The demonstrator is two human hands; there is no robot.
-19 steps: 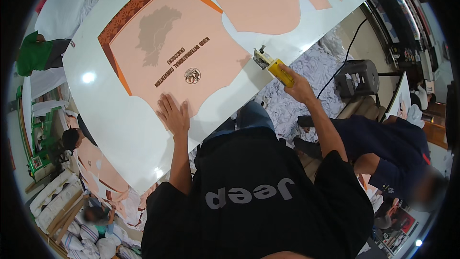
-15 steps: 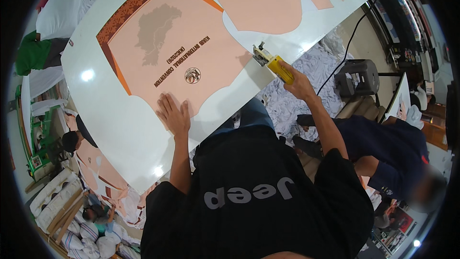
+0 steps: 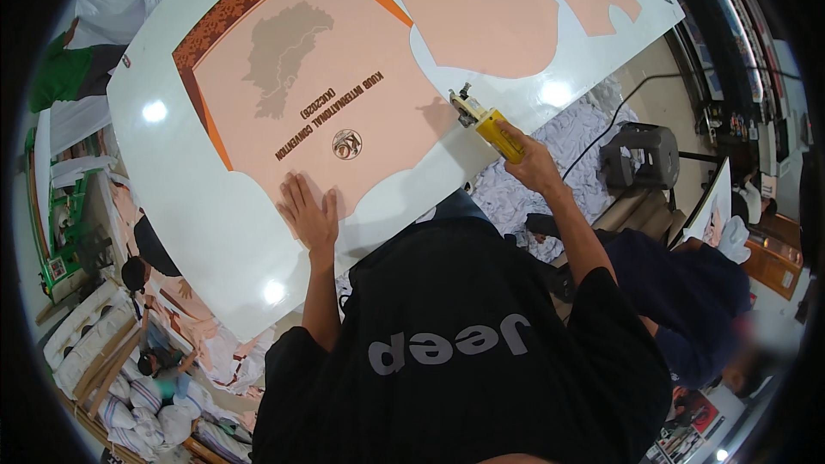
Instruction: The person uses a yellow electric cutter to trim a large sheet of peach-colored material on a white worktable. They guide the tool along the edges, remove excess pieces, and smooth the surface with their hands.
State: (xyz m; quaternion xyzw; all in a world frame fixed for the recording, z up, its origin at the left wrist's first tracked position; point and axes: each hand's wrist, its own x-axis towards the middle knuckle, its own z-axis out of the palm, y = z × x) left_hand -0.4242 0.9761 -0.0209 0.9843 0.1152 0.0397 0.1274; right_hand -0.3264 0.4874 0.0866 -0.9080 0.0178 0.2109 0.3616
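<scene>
A large peach fabric piece (image 3: pixel 258 120) with a printed map, logo and orange-brown patterned border lies on the white tabletop (image 3: pixel 155 206). Flat on its lower part rests my left hand (image 3: pixel 309 215), fingers spread. My right hand (image 3: pixel 533 163) grips the yellow handle of a small powered cutter (image 3: pixel 490 129), whose metal head sits by the piece's right edge and casts a shadow on it. Two further peach cut shapes (image 3: pixel 481 21) (image 3: pixel 593 9) lie along the table's back right.
Crumpled pale cloth (image 3: pixel 550 129) lies below the table's right edge, beside a dark machine (image 3: pixel 636 155) and black cable. A co-worker in navy (image 3: pixel 679 301) bends close at my right. Other people (image 3: pixel 155 309) (image 3: pixel 82 77) are at the left. White sacks (image 3: pixel 146 404) fill the lower left.
The view has shifted slightly, with the table's right end now lower in frame. The co-worker at right has shifted downward. My hands keep nearly the same places on the piece and cutter.
</scene>
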